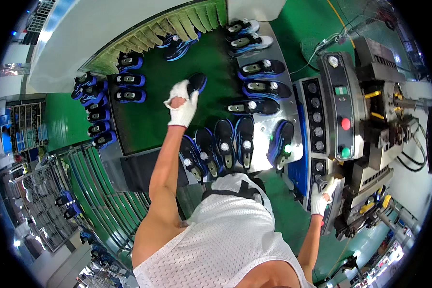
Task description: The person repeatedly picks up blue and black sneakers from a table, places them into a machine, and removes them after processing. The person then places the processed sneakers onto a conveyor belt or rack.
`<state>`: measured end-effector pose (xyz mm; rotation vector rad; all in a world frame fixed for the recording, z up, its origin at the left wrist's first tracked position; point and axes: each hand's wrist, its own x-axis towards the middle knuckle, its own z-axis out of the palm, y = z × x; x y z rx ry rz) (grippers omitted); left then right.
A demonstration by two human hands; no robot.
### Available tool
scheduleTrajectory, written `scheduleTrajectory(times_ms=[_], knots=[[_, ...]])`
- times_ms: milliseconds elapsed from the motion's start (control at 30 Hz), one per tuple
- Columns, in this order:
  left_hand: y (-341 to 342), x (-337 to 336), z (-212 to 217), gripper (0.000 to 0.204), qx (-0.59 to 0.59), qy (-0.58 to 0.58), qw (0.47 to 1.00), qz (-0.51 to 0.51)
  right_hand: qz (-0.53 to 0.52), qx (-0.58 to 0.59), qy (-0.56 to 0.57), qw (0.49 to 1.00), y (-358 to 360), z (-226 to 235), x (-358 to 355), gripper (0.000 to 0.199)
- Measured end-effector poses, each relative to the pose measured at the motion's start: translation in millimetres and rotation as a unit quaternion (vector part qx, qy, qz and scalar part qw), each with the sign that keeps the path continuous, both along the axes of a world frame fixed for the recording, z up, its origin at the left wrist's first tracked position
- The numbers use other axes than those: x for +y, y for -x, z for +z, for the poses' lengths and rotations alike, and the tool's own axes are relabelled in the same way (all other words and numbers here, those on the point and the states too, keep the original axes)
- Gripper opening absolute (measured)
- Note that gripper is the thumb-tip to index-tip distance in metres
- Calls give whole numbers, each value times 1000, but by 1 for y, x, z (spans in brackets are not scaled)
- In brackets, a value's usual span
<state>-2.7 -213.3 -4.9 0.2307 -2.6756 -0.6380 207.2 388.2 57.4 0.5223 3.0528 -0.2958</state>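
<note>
My left hand (pixel 181 106), in a white knit glove, reaches over the green conveyor surface (pixel 151 122). It is closed on a black sports shoe (pixel 197 83) with a blue sole, whose near end is hidden by the glove. My right hand (pixel 321 197), gloved the same way, is far off to the right beside the lower part of a machine (pixel 339 110). Its fingers look stretched out and apart, with nothing visible in them. Several black shoes (pixel 224 141) with shoe lasts inside stand in a row at the table's near edge, just in front of my body.
More shoes (pixel 261 88) line the metal table on the right. Others (pixel 130 80) sit at the left of the conveyor, below a fringed curtain (pixel 153 36). The machine carries red and green buttons (pixel 345 124). A metal rack (pixel 110 175) stands at left, a fan (pixel 369 19) at far right.
</note>
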Motion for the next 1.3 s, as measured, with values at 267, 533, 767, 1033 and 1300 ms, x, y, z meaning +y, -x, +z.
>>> scheduleTrajectory(times_ms=[267,533,767,1033,1300], knots=[[35,-71,-75,63,-313,64,947,-7,34,-94,141,985,5,-23,-68,83],[-15,5,84,49,-220,-339,914,25,-95,-45,481,870,74,43,-154,65],[-67,146,109,52,-162,-875,447,-90,-66,-207,921,323,81,54,-198,53],[-39,316,179,56,-201,-567,720,-347,-52,25,921,385,49,69,-84,54],[-57,436,150,41,-246,-635,651,-337,-72,169,876,446,1,100,49,55]])
